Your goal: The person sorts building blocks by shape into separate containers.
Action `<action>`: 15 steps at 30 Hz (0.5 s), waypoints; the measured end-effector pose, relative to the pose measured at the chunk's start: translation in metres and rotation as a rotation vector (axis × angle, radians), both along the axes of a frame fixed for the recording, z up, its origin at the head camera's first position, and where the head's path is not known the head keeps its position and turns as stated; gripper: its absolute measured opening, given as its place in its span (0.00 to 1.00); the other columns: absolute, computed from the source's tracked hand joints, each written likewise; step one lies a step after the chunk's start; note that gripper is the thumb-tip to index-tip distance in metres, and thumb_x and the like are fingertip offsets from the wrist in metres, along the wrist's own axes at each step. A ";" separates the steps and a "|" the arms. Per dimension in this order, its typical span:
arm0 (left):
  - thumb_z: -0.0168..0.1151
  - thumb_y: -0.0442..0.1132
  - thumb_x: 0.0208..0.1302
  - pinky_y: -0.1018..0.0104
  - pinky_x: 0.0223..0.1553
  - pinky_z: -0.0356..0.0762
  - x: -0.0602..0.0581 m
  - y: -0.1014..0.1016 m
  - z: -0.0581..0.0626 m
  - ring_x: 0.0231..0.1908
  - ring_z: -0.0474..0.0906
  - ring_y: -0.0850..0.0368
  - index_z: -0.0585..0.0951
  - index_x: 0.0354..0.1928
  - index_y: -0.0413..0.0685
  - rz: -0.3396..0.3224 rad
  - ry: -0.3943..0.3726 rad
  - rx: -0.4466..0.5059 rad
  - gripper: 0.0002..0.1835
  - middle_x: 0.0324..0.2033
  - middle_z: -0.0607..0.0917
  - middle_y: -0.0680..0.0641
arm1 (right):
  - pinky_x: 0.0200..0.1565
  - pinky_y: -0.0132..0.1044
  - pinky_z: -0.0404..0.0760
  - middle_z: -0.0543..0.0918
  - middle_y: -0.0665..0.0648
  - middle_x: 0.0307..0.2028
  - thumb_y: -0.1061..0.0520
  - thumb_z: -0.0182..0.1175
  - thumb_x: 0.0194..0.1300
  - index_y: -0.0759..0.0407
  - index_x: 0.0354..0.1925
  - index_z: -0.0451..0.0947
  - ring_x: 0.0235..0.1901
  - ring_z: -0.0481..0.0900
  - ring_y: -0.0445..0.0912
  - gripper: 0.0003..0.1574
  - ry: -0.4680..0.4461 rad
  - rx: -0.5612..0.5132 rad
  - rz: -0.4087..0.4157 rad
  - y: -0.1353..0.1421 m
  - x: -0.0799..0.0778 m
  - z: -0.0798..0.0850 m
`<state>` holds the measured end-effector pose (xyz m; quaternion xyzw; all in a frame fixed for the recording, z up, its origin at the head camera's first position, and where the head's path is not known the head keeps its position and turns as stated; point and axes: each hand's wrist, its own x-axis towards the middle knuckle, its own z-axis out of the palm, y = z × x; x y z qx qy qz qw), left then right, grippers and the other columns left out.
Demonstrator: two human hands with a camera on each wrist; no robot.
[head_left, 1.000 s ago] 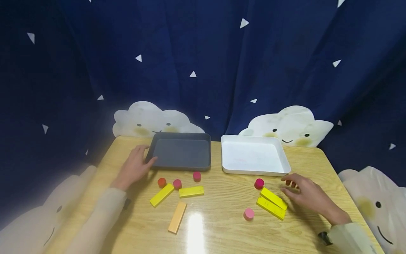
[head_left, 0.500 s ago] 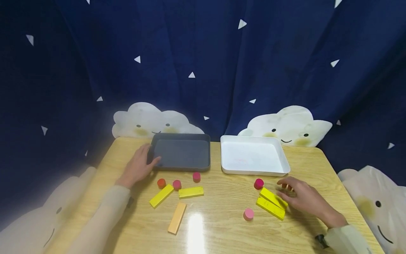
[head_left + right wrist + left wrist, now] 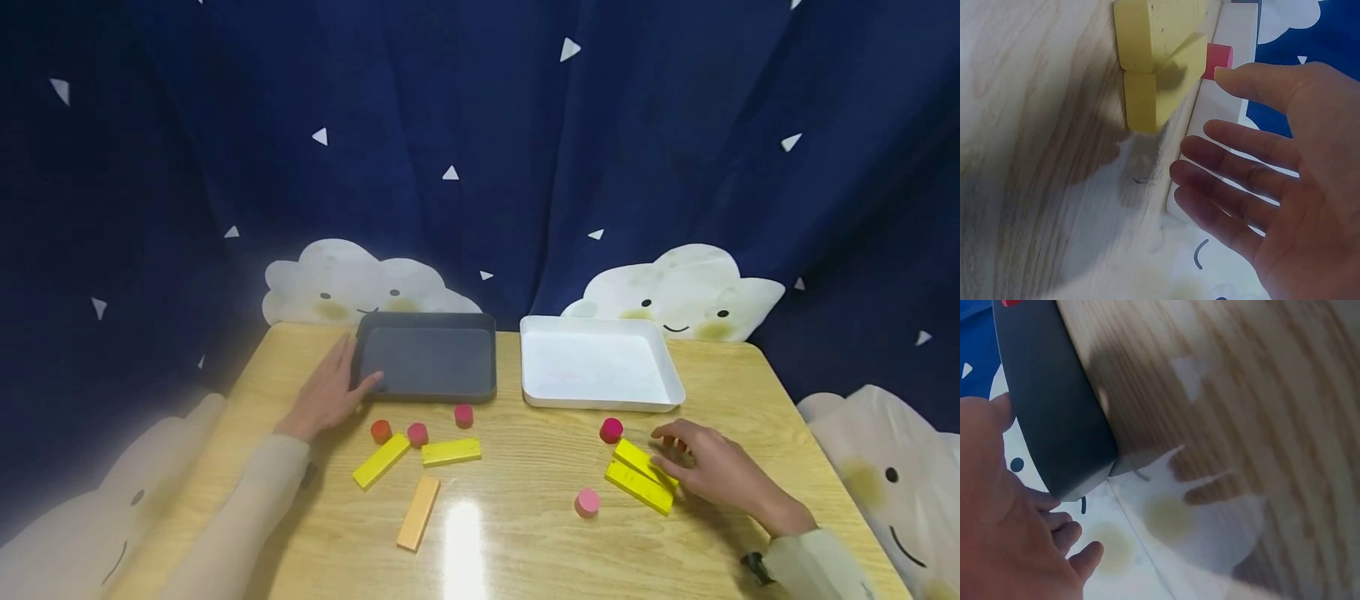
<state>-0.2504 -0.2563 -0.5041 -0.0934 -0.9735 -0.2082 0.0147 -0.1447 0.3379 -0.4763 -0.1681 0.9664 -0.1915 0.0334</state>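
In the head view, my left hand (image 3: 326,396) is at the left end of a dark grey tray (image 3: 483,393), its thumb over the front left corner and its fingers along the outside. The left wrist view shows the same tray wall (image 3: 1054,394) beside my loosely spread fingers. My right hand (image 3: 716,467) hovers beside two yellow blocks (image 3: 637,487) lying against each other. Its fingers are extended and apart in the right wrist view, with nothing held. A crimson cylinder (image 3: 611,430) and a pink cylinder (image 3: 587,502) stand near those blocks.
A white tray (image 3: 600,403) is right of the grey one. Before the grey tray lie an orange-red cylinder (image 3: 381,431), two rose cylinders (image 3: 417,434), two yellow blocks (image 3: 381,461) and an orange block (image 3: 418,512). A dark blue curtain (image 3: 480,167) hangs behind the table.
My left hand has moved right, closer against the grey tray, its thumb now over the corner. My right hand has shifted slightly left towards the yellow blocks. Blocks and trays stay put.
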 end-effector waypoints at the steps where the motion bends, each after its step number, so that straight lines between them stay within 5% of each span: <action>1: 0.52 0.66 0.81 0.37 0.82 0.46 0.000 0.000 -0.001 0.83 0.43 0.31 0.46 0.85 0.32 -0.002 -0.002 0.000 0.53 0.84 0.45 0.30 | 0.33 0.34 0.78 0.84 0.45 0.37 0.52 0.76 0.67 0.59 0.53 0.86 0.34 0.78 0.40 0.20 0.001 0.000 0.003 0.000 0.000 0.000; 15: 0.45 0.64 0.84 0.37 0.82 0.44 0.001 0.000 -0.005 0.83 0.41 0.30 0.43 0.85 0.32 -0.035 -0.047 -0.002 0.50 0.85 0.42 0.30 | 0.30 0.32 0.73 0.79 0.44 0.32 0.52 0.76 0.67 0.57 0.50 0.87 0.30 0.73 0.38 0.17 -0.026 -0.005 0.038 -0.008 0.002 -0.008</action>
